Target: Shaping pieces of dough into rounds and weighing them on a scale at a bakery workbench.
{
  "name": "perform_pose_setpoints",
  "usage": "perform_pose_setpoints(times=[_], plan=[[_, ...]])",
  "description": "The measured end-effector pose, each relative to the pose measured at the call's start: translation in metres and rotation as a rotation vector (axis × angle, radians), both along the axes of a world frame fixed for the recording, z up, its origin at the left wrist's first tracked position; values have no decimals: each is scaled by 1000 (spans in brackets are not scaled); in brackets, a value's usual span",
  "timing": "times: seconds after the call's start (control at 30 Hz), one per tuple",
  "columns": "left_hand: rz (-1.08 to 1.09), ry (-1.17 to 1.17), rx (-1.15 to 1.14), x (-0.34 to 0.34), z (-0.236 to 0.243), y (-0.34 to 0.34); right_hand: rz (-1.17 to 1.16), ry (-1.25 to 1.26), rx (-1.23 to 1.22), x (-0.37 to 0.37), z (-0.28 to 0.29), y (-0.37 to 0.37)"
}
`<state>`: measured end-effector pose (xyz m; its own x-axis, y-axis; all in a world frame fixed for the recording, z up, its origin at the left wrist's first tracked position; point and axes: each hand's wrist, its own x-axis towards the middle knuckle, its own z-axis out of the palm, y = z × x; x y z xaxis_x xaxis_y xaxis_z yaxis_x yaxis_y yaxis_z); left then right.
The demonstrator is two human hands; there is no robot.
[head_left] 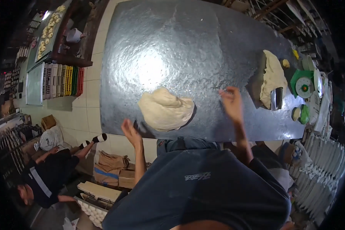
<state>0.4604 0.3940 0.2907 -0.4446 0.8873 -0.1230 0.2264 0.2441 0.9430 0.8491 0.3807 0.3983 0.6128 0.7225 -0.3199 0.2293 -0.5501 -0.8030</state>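
A large folded lump of pale dough lies near the front edge of the dark, shiny work table. My left hand hangs beside its lower left side, apart from it, with the fingers stretched and nothing in them. Over the table to the right of the lump is my right hand, its fingers loosely bent and apart, holding nothing I can see. Farther right rests a long second piece of dough, with a metal dough scraper against its near end.
At the table's right end stand a green dial scale, a small bit of dough and a green rounded thing. Stacked crates and a tray of dough rings are on the left. A person is at lower left.
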Motion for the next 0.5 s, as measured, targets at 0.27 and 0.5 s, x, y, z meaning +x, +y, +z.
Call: perform_pose_setpoints(times=[0.27,0.5], plan=[[-746,445,-87,73,102,101,408,-234,60,-146,-17,17],[-981,402,8,83,11,144,552,-291,94,-128,-80,86]])
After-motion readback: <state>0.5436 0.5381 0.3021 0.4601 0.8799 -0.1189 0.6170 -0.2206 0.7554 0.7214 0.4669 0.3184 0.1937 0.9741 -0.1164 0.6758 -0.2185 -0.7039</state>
